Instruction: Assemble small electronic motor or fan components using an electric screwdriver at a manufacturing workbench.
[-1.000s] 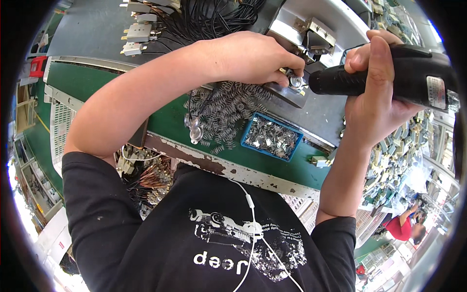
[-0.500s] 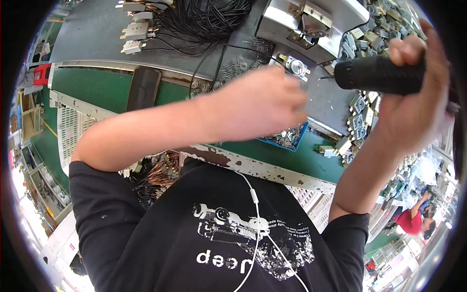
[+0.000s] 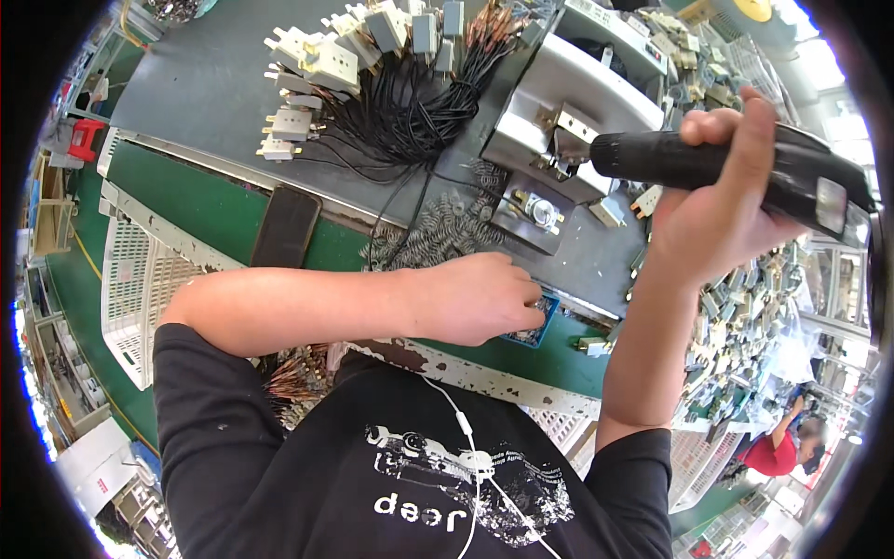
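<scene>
My right hand (image 3: 712, 219) is wrapped round a black electric screwdriver (image 3: 656, 158), raised at the right, its tip end pointing left toward the metal fixture. My left hand (image 3: 475, 298) is down at a small blue tray (image 3: 553, 312) of small metal parts near the bench's front edge. Its fingers are bent together over the parts; whatever they pinch is hidden. Between the hands, an open plug housing (image 3: 538, 211) with a round clear piece sits on a metal block, and a black cable runs to it. Loose coil springs (image 3: 442, 228) lie heaped beside the block.
A shiny metal fixture (image 3: 521, 121) stands behind the block. Black cables (image 3: 400, 116) with grey and white plugs lie at the back left. A dark phone (image 3: 287, 228) rests at the front left. Many plug housings (image 3: 731, 321) are piled at right. A person in red (image 3: 775, 455) is farther off.
My left hand has moved from beside the plug housing down to the blue tray. The screwdriver in my right hand has shifted left, and the whole view has shifted.
</scene>
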`<act>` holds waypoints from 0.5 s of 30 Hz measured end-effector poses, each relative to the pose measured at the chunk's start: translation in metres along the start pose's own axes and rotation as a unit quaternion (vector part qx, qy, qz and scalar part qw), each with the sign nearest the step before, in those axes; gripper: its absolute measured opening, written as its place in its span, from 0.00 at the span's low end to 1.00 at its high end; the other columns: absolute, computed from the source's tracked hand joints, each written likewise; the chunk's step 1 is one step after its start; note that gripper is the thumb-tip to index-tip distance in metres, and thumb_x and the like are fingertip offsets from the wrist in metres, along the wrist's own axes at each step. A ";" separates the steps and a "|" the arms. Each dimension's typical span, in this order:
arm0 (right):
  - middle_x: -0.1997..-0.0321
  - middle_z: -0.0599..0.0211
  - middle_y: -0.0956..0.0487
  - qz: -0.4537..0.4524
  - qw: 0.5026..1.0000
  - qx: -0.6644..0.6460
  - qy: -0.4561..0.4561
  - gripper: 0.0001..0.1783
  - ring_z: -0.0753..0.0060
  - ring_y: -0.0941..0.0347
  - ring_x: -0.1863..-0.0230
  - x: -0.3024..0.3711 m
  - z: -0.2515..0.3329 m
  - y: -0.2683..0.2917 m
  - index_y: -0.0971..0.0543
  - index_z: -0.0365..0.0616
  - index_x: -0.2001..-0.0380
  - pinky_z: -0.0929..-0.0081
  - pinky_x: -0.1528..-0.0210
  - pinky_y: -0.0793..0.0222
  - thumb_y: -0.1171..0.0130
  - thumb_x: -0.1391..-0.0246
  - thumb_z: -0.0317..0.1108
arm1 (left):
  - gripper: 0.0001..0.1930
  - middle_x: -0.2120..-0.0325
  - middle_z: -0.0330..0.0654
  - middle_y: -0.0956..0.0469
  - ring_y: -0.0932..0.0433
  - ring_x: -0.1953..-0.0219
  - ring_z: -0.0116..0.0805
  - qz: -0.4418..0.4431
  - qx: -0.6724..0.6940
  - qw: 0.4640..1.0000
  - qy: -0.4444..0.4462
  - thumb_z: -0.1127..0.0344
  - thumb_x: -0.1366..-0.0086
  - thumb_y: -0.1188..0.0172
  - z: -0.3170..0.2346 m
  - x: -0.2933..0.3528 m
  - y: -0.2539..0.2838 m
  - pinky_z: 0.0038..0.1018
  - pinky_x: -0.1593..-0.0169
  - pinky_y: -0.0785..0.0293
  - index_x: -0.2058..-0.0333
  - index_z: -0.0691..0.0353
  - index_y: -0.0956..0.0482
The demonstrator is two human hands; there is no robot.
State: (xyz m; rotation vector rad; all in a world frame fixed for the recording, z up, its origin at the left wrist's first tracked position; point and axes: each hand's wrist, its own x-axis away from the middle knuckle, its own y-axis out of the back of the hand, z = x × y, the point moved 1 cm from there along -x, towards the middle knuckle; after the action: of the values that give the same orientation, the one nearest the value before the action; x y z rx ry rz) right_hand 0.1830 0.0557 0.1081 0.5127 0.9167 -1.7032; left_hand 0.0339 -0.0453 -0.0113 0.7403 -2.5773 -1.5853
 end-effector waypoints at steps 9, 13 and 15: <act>0.60 0.51 0.17 0.012 0.999 -0.012 -0.046 0.35 0.73 0.22 0.76 0.008 -0.005 -0.006 0.48 0.42 0.41 0.77 0.73 0.22 0.36 0.41 0.19 | 0.07 0.70 0.45 0.21 0.19 0.64 0.47 -0.009 0.064 0.998 0.015 0.65 0.39 0.42 -0.003 0.002 0.003 0.41 0.59 0.23 0.65 0.60 0.23; 0.58 0.51 0.17 0.026 0.998 0.028 -0.056 0.35 0.73 0.22 0.75 0.009 -0.006 -0.008 0.48 0.43 0.41 0.77 0.72 0.22 0.38 0.41 0.18 | 0.07 0.70 0.44 0.21 0.19 0.64 0.47 -0.004 0.062 0.998 0.013 0.66 0.39 0.41 -0.001 0.002 0.003 0.41 0.60 0.23 0.64 0.60 0.22; 0.59 0.52 0.18 0.026 0.997 0.021 -0.063 0.38 0.74 0.22 0.75 0.010 -0.006 -0.011 0.50 0.44 0.38 0.77 0.72 0.22 0.38 0.41 0.18 | 0.07 0.70 0.44 0.21 0.18 0.64 0.46 -0.005 0.056 0.998 0.006 0.66 0.40 0.41 0.000 0.001 0.002 0.41 0.60 0.23 0.64 0.60 0.22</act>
State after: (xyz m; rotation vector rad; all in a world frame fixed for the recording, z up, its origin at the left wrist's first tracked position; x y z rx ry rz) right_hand 0.1684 0.0554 0.1012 0.4464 0.7726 -1.6904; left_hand 0.0324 -0.0447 -0.0093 0.7696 -2.6769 -1.4427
